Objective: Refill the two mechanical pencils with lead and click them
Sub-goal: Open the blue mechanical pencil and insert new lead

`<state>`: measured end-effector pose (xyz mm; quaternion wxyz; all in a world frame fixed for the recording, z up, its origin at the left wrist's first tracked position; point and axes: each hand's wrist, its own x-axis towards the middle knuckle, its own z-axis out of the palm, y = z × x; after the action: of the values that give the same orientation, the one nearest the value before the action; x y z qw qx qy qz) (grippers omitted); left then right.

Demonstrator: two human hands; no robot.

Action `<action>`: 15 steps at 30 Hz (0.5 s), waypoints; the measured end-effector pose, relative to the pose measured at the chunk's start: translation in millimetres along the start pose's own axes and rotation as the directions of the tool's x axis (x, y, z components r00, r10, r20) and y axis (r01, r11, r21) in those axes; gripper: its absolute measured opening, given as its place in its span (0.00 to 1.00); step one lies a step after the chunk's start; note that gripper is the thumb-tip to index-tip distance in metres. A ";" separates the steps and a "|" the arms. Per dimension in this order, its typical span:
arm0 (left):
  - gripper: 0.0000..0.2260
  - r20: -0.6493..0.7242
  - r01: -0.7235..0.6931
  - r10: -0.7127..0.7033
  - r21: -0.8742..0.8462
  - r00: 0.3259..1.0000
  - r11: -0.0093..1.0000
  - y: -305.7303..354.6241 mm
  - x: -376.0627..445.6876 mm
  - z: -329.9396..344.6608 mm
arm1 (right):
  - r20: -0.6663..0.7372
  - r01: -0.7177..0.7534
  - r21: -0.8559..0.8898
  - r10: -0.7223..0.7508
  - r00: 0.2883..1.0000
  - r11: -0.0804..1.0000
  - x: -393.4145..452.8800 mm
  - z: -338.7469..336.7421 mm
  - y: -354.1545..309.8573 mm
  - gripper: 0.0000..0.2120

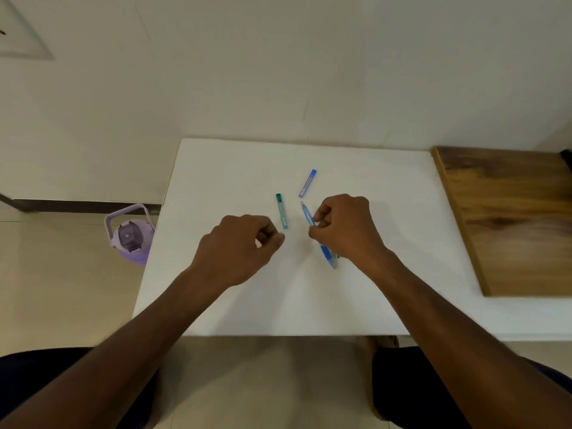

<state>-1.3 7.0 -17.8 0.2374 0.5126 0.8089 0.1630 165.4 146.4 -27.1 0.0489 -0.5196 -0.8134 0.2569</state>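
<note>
A blue mechanical pencil [309, 216] lies slanted on the white table [387, 243], tip pointing away. My right hand [346, 230] pinches its barrel near the middle, and its rear end sticks out below the hand. My left hand [241, 249] hovers just left of it with curled fingers and the thumb pressed to the forefinger; nothing shows in that pinch. A green lead case [282, 211] lies between the hands. A blue lead case [307, 183] lies just beyond the pencil tip. I see only one pencil.
A wooden board [510, 218] lies on the table's right side. A purple water bottle [131, 236] stands on the floor left of the table. The wall runs along the table's far edge. My legs are under the near edge.
</note>
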 end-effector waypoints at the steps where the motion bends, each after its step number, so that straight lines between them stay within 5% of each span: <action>1: 0.11 0.006 0.016 -0.015 -0.136 1.000 0.991 0.8 0.6 -1.0 | 0.010 0.003 0.145 -0.004 1.000 0.989 -5.2 -3.0 -5.9 0.09; 4: 0.13 0.038 0.056 -0.044 -0.426 0.998 0.903 2.2 0.6 -3.3 | 0.128 -0.024 0.501 -0.046 0.991 0.865 -27.5 -5.5 -22.6 0.07; 15: 0.11 0.016 0.049 -0.052 -0.658 0.999 0.751 12.8 -10.8 7.1 | 0.152 -0.040 0.654 -0.080 0.985 0.756 -57.0 -8.1 -6.1 0.10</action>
<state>16.2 2.8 -14.9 0.4054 0.3741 0.7138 0.4316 189.1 97.7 -6.6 0.1603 -0.4370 -0.6789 0.5678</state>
